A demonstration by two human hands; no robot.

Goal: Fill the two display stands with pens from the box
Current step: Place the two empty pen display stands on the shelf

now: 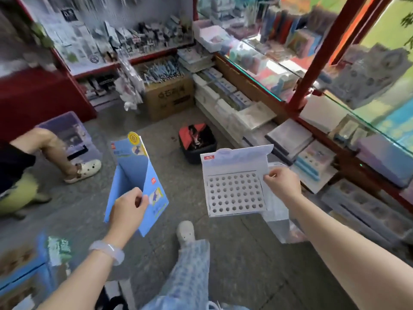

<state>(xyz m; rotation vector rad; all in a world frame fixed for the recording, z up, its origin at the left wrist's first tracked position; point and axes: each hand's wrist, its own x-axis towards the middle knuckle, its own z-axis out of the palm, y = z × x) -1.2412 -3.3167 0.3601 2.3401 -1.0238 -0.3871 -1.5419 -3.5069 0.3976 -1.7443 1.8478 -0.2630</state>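
Though both stands are in hand, neither holds a pen yet, so by my reading the filling has not begun. The left hand (128,208) grips the blue stand (136,182) by its lower front, fingers curled over the edge; it is a folded card shell, held upright above the floor (234,265). The right hand (280,183) pinches the right side of the white stand (234,182), whose grid of round holes faces up and shows every hole vacant.

The box of pens is not something I can pick out with confidence; a carton (168,97) with blue pens on top sits well off by the far shelves, and a blurred blue box (20,265) lies at lower left.

Room is tight. Stacked goods (312,162) crowd the right of the white stand, a small dark bin (197,142) stands ahead between the two stands, and another person's foot (86,171) is near the left. The open floor lies straight ahead and under the hands, beside the wearer's own leg (190,265).
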